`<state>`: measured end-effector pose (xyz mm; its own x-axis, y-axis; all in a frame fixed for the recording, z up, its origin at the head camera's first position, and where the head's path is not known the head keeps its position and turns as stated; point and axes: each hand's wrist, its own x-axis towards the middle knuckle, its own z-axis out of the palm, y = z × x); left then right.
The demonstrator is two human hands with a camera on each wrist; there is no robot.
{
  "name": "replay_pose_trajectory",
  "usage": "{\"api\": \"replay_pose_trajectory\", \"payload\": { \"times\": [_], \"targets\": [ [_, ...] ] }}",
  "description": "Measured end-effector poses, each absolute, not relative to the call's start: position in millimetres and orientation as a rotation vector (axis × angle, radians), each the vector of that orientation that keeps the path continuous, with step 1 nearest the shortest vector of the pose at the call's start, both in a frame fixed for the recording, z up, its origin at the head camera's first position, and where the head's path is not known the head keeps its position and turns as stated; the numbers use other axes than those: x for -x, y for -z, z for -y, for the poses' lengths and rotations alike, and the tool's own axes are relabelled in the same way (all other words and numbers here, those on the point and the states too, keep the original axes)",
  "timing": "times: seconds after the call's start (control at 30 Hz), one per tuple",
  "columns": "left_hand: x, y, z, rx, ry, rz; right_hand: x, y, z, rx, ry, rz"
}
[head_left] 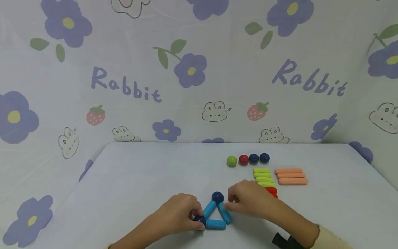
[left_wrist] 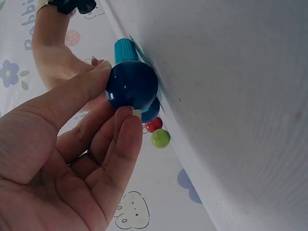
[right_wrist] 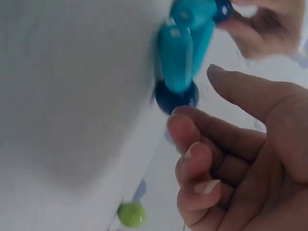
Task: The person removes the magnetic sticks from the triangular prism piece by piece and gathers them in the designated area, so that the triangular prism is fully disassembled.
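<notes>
Three light blue sticks lie in a triangle on the white table. A dark blue ball sits at the triangle's top corner. My left hand pinches a second dark blue ball at the left corner, thumb and fingertips around it, against a blue stick. My right hand hovers by the right stick with fingers loosely curled. In the right wrist view the right hand holds nothing, its fingertips just off the top ball and the blue sticks.
Behind the triangle stand a green ball, a red ball and two dark blue balls in a row. Yellow-green sticks, orange sticks and red sticks lie at right. A flower-print cloth walls the table.
</notes>
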<state>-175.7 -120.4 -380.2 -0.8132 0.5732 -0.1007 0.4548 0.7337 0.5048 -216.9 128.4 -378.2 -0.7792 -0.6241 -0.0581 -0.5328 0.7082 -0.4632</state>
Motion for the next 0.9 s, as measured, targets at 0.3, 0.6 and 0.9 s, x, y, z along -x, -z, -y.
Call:
{"api": "replay_pose_trajectory", "payload": {
  "times": [0.3,0.6,0.9],
  "targets": [
    [176,379,120,-0.855,-0.699,-2.694,204,381,-112,0.887,0.483,-2.705],
    [176,380,120,-0.822,-0.685,-2.683,192,379,-142,0.755,0.286,-2.813],
    [176,380,121,-0.829,-0.690,-2.687,200,382,-199,0.594,0.285,-2.872]
  ]
}}
